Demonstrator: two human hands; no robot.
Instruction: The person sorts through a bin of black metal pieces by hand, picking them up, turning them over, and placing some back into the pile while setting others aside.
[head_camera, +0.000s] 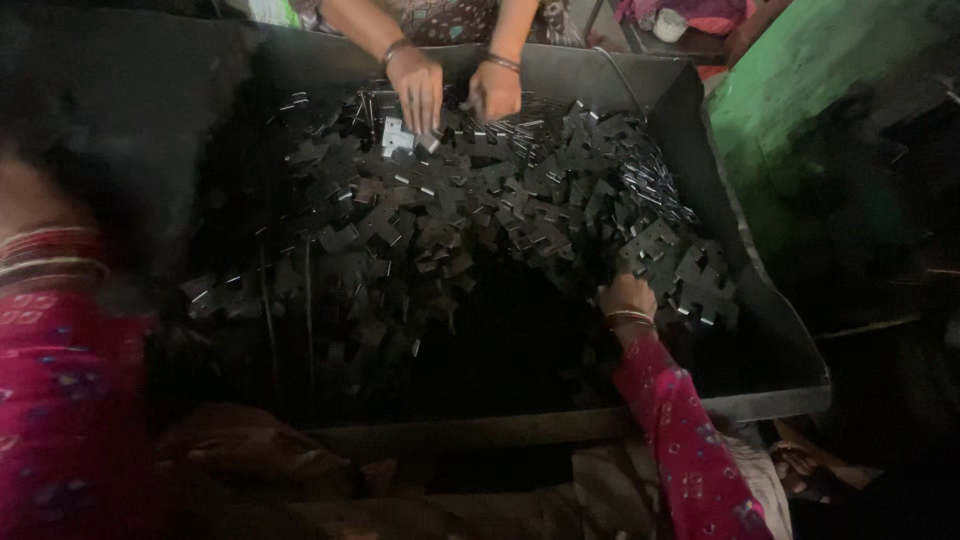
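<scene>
A big dark metal tray (770, 340) is filled with a heap of black cross-shaped metal pieces (470, 215). At nine o'clock a blurred left arm in a pink sleeve (60, 400) is seen; its hand is hidden, so the fingers cannot be judged. At four o'clock the right hand (627, 297) is laid on the heap's edge, fingers buried among pieces, their state unclear. At twelve o'clock a co-worker's two hands (455, 90) are set on the pieces.

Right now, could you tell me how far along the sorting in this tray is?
Done: a bare patch of the metal tray shows near the wearer. In hand: the right hand reaches into the black metal pieces; a co-worker's hands pick opposite. Left hand is blurred. Left: most of the heap.
</scene>
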